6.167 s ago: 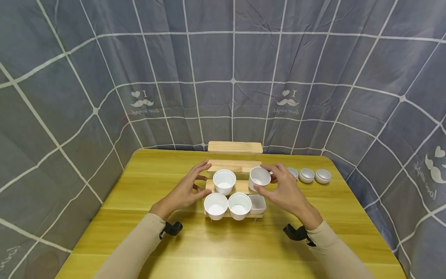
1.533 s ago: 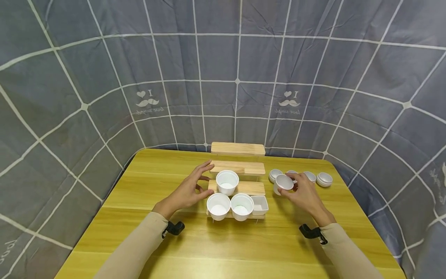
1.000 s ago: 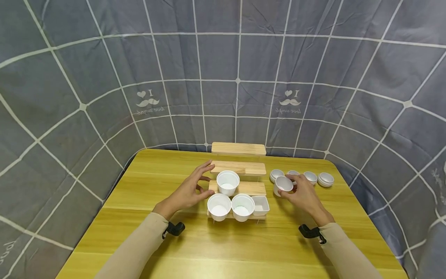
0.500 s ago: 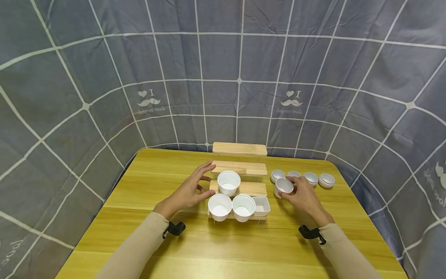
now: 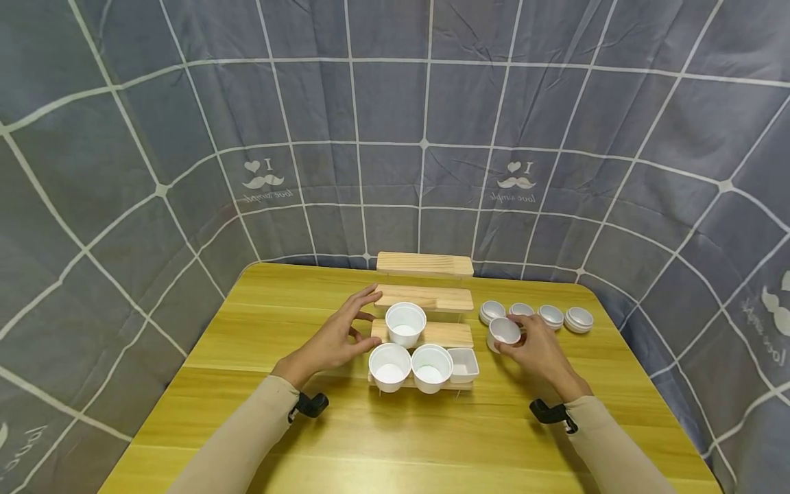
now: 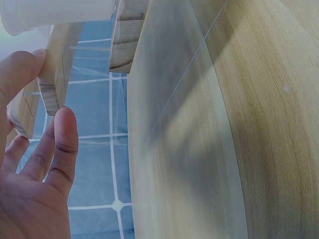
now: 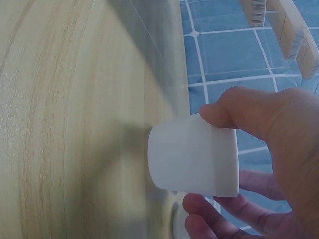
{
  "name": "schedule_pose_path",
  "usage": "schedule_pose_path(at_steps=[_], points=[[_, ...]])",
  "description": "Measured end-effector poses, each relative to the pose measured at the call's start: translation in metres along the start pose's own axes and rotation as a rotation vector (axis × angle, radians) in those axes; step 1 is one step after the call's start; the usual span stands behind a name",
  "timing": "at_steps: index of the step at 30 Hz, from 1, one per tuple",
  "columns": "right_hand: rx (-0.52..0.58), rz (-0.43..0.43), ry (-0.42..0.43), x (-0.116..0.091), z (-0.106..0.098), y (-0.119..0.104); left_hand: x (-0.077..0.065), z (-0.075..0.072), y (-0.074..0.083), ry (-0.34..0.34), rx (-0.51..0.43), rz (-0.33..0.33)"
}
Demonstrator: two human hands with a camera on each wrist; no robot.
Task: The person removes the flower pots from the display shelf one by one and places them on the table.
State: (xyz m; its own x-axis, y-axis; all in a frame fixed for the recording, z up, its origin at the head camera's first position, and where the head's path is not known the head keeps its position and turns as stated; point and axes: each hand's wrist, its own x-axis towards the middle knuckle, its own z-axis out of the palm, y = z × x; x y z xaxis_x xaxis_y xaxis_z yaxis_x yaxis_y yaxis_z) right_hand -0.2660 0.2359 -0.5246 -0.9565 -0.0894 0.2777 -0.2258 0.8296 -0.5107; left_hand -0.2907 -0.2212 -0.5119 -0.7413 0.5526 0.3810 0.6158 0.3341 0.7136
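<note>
A wooden tiered rack point(image 5: 453, 335) with several slats stands mid-table. My left hand point(image 5: 330, 339) holds its left side; in the left wrist view the thumb lies on top of a slat's end point(image 6: 52, 89) and a finger is under it. One round white cup point(image 5: 405, 328) sits on the second slat. Two more cups, a left one point(image 5: 389, 370) and a right one point(image 5: 431, 370), stand on the front slat beside a square white cup point(image 5: 463, 366). Right of the rack, my right hand point(image 5: 540, 350) pinches a white cup point(image 7: 192, 157) between thumb and fingers, its base close over the tabletop.
Small white bowls in several stacks line the back right, from the leftmost stack point(image 5: 492, 312) to the rightmost stack point(image 5: 579, 320). The held cup is just in front of them. A grey checked curtain point(image 5: 382, 137) surrounds the wooden table point(image 5: 370, 446) behind and at the sides.
The cup in my right hand has moved from above the rack's second slat to the right and down to the table, sinking slightly in the last second. My left hand stays at the rack.
</note>
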Motion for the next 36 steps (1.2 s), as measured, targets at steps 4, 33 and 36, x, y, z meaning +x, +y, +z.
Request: schedule_pose_path(at_steps=[4, 33, 36], points=[[-0.006, -0.005, -0.001, 0.0002, 0.0017, 0.0027, 0.0, 0.0003, 0.0004, -0.005, -0.003, -0.011], [-0.012, -0.018, -0.021, -0.001, -0.0019, 0.0012, -0.0004, 0.0029, -0.0012, 0.005, -0.005, -0.014], [-0.007, -0.011, -0.013, -0.0022, -0.0035, -0.0017, -0.0002, 0.0028, -0.0026, 0.005, -0.003, -0.015]])
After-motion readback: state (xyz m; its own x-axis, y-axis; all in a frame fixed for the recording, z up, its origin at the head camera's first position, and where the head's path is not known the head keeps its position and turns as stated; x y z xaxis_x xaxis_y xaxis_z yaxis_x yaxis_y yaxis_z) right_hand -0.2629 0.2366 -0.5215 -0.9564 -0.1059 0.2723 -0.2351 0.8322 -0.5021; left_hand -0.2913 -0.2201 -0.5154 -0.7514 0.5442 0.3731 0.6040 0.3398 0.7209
